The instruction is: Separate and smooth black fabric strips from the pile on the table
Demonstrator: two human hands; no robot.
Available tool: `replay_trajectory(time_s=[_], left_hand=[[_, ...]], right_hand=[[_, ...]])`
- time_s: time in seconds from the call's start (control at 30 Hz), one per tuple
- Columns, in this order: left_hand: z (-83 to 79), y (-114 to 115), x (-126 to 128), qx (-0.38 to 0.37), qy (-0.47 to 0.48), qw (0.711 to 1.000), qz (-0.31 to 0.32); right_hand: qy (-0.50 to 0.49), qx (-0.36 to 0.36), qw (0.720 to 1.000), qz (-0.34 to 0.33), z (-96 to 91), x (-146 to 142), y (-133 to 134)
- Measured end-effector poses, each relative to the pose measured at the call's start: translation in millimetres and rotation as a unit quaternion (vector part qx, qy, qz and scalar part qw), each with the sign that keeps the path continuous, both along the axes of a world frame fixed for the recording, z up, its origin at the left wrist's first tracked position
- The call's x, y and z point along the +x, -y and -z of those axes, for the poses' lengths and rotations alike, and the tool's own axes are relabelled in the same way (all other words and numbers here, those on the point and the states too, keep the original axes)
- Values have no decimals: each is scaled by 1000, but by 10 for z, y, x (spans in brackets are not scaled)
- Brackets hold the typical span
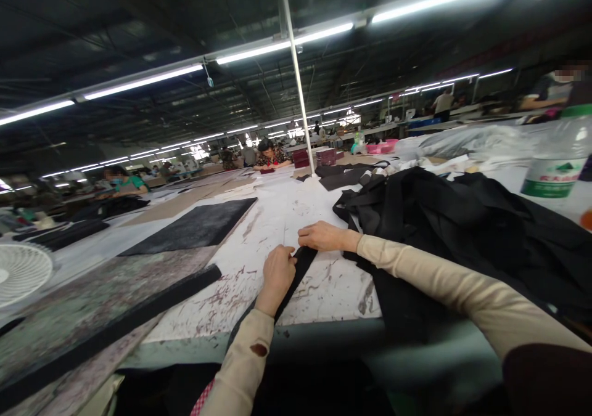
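A black fabric strip (pixel 300 274) runs across the white, stained tabletop (pixel 240 289) and down over its front edge. My left hand (pixel 279 274) is closed on the strip near its far end, thumb and fingers pinched. Just beyond and to the right, my right hand (pixel 324 237) pinches the tip of the same strip. The fingertips of both hands are close together. A large heap of black fabric (pixel 444 219) lies right of my right hand, partly under my right forearm, and hangs over the table edge.
At left, a long black strip (pixel 139 317) lies on a stained board (pixel 83 286), with a dark fabric sheet (pixel 189 225) behind it. A white fan (pixel 23 274) stands far left. A plastic bottle (pixel 557 163) is at right. A white pole (pixel 300 83) rises mid-table. Several people work farther back.
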State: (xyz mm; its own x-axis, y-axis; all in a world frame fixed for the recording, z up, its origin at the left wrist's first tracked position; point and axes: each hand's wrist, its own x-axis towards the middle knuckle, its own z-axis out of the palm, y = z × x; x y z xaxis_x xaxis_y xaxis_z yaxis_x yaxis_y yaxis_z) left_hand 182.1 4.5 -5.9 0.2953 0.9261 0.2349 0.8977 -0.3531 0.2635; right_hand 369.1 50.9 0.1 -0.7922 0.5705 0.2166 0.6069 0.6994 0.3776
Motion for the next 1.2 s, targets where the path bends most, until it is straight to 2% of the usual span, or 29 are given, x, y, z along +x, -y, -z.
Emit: replay_trajectory(time_s=[0.2, 0.3, 0.4, 0.47, 0.57, 0.7, 0.8, 1.0, 1.2], left_hand=[[21, 34, 67, 13, -52, 998, 24], [37, 69, 60, 24, -71, 997, 32], [46, 83, 65, 34, -83, 995, 32], [46, 83, 79, 35, -91, 995, 31], [41, 80, 114, 34, -102, 994, 26], [9, 98, 117, 28, -111, 993, 26], [-34, 148, -15, 11, -113, 993, 17], [-45, 359, -443, -25, -75, 997, 18], [8, 539, -522, 33, -112, 992, 52]], right_hand=[[44, 43, 997, -51, 113, 97, -87], [52, 40, 997, -50, 109, 124, -76], [10, 6, 1000, 13, 41, 123, -61], [-53, -19, 997, 50, -19, 85, -40], [-130, -75, 988, 41, -71, -23, 31], [-110, -135, 982, 70, -49, -138, 160], [-105, -140, 981, 85, -29, -140, 219], [-122, -173, 975, 66, -7, -80, 210], [-102, -210, 972, 38, 49, -20, 179]])
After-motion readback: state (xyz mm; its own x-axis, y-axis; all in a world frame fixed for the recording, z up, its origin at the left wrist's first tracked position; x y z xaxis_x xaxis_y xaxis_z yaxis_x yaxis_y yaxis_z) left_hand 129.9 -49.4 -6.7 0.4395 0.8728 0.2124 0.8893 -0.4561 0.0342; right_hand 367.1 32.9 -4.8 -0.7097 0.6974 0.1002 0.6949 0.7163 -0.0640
